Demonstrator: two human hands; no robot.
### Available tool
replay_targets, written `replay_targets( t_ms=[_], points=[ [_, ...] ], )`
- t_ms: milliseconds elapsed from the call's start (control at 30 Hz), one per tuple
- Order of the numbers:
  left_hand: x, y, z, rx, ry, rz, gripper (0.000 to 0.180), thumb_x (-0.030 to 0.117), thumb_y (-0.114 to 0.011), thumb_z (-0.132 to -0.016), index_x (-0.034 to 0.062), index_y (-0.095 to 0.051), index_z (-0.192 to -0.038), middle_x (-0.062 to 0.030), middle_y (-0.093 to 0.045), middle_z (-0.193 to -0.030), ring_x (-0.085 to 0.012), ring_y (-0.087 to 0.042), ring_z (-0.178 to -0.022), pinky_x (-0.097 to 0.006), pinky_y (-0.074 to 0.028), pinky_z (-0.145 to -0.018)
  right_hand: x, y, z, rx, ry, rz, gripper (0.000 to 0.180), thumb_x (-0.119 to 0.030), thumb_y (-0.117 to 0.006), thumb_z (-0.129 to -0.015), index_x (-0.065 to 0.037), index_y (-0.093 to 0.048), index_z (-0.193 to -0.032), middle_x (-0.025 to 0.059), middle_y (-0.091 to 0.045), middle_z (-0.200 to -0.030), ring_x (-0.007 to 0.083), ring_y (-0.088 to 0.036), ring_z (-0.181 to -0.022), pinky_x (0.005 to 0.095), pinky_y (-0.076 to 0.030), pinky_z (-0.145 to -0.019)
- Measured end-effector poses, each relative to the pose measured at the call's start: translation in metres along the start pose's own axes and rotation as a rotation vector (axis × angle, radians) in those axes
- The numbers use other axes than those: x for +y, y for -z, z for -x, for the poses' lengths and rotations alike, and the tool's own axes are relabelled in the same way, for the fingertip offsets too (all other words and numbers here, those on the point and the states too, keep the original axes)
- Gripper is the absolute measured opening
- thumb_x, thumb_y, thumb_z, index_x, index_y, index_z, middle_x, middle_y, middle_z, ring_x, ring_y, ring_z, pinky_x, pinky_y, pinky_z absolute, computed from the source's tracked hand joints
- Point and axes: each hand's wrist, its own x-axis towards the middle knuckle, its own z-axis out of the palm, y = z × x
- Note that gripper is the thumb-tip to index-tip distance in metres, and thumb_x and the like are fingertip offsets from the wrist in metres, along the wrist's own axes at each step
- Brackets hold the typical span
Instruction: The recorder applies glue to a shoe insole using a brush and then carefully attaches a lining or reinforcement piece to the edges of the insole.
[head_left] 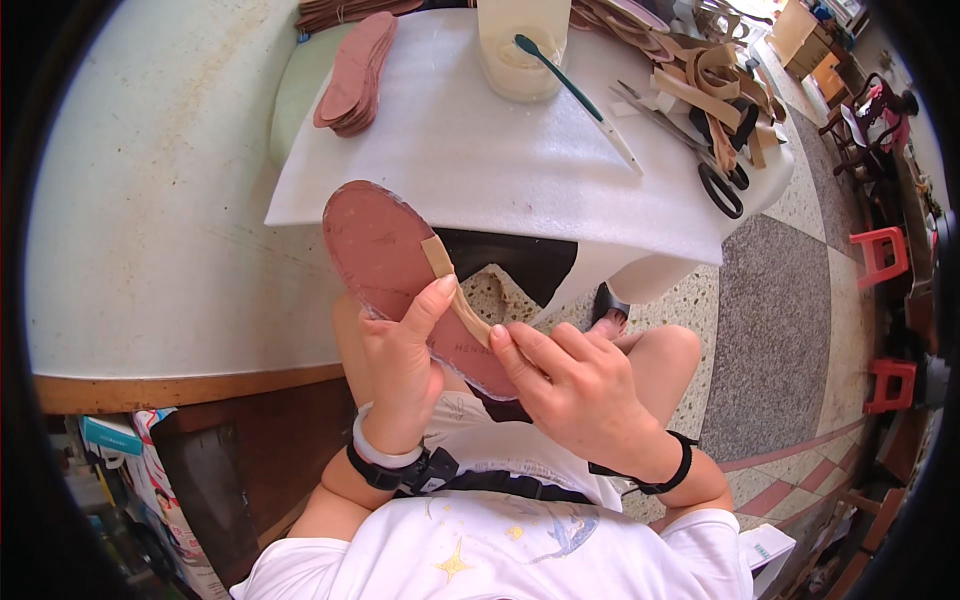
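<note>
A reddish-brown insole (375,240) is held tilted above my lap, off the near edge of the white-covered table. My left hand (402,370) is closed around its left side, the thumb pressing a tan strip (438,258) against its face. That strip runs along the insole's right edge. Further down it, my right hand (585,390) pinches the strip between thumb and fingertips near the insole's lower end. The fingers of my left hand behind the insole are hidden.
On the white-covered table (440,170) lie a stack of insoles (352,85), a cloudy plastic container (495,55), a green-and-white brush-like stick (580,95), black-handled scissors (722,190) and a heap of tan strips (715,80). Red stools (882,255) stand at right. A pale worktop (150,250) fills the left.
</note>
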Motion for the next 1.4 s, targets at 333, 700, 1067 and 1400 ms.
replay_targets(
  t_ms=[333, 700, 1067, 1400],
  points=[
    [0.003, -0.003, 0.008, -0.148, 0.07, -0.041, 0.026, 0.0, -0.072, -0.078, 0.0018, -0.063, -0.103, -0.0044, -0.065, -0.097, -0.0113, -0.061, -0.085, -0.026, -0.049, -0.076, 0.007, -0.008, -0.013, 0.159, -0.646, -1.024, 0.008, -0.012, -0.069, -0.083, -0.003, -0.07, -0.083, 0.0041, -0.059, -0.078, 0.0097, -0.047, -0.056, 0.0259, -0.04, -0.051],
    [0.004, -0.005, 0.012, -0.168, 0.149, -0.052, 0.022, 0.0, -0.072, -0.077, 0.0006, -0.066, -0.098, -0.0047, -0.067, -0.091, -0.0118, -0.063, -0.079, -0.026, -0.05, -0.072, 0.007, -0.02, -0.009, 0.112, -0.602, -1.097, 0.011, -0.012, -0.071, -0.081, -0.001, -0.07, -0.085, 0.0028, -0.057, -0.073, 0.0087, -0.044, -0.054, 0.0241, -0.037, -0.049],
    [0.008, 0.0, 0.003, -0.197, 0.293, -0.089, 0.03, 0.003, -0.067, -0.079, 0.0011, -0.056, -0.107, -0.0093, -0.061, -0.092, -0.0177, -0.063, -0.075, -0.031, -0.054, -0.071, 0.012, -0.024, 0.0, -0.041, -0.675, -1.316, 0.014, -0.009, -0.069, -0.082, 0.004, -0.069, -0.086, 0.0027, -0.059, -0.076, 0.0061, -0.053, -0.062, 0.0223, -0.042, -0.054],
    [0.0, 0.018, 0.01, -0.416, 0.41, -0.106, 0.022, 0.002, -0.069, -0.081, 0.0026, -0.066, -0.103, -0.0064, -0.069, -0.095, -0.014, -0.064, -0.085, -0.027, -0.05, -0.078, 0.017, -0.019, -0.005, -0.009, -0.71, -1.411, 0.017, -0.01, -0.069, -0.082, 0.006, -0.067, -0.085, 0.0025, -0.06, -0.08, 0.0053, -0.056, -0.065, 0.0198, -0.043, -0.055]
  ],
)
